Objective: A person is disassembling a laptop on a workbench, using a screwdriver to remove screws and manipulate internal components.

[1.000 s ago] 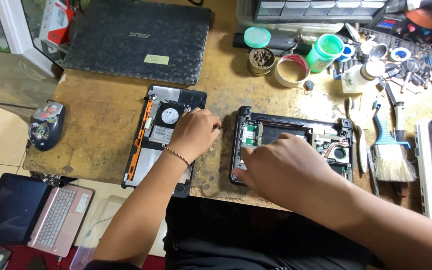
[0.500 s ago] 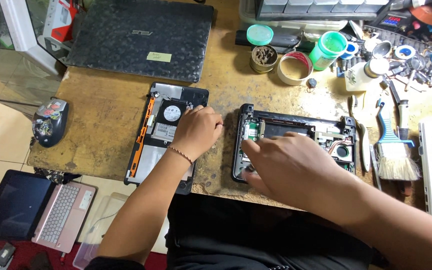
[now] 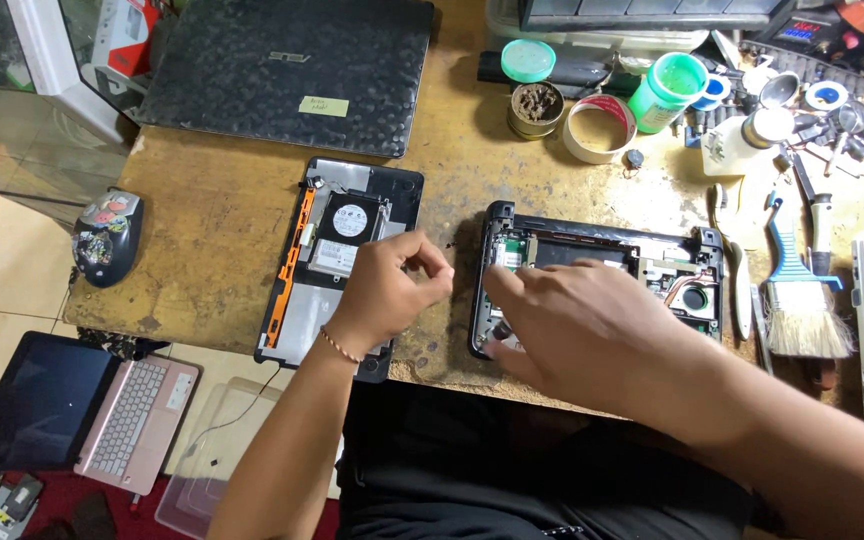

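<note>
At nine o'clock a decorated mouse (image 3: 105, 237) perches on the wooden bench (image 3: 212, 230) edge. The left hand (image 3: 389, 290) hovers over the detached base panel (image 3: 337, 262), fingers curled, fingertips pinched together, perhaps on a tiny screw, too small to tell. At three o'clock of it lies the opened laptop chassis (image 3: 602, 262); the right hand (image 3: 577, 325) sits spread on it, fingers pressing its left end, gripping nothing. At twelve o'clock lies a closed black laptop (image 3: 287, 70); far right, a brush (image 3: 797, 300).
</note>
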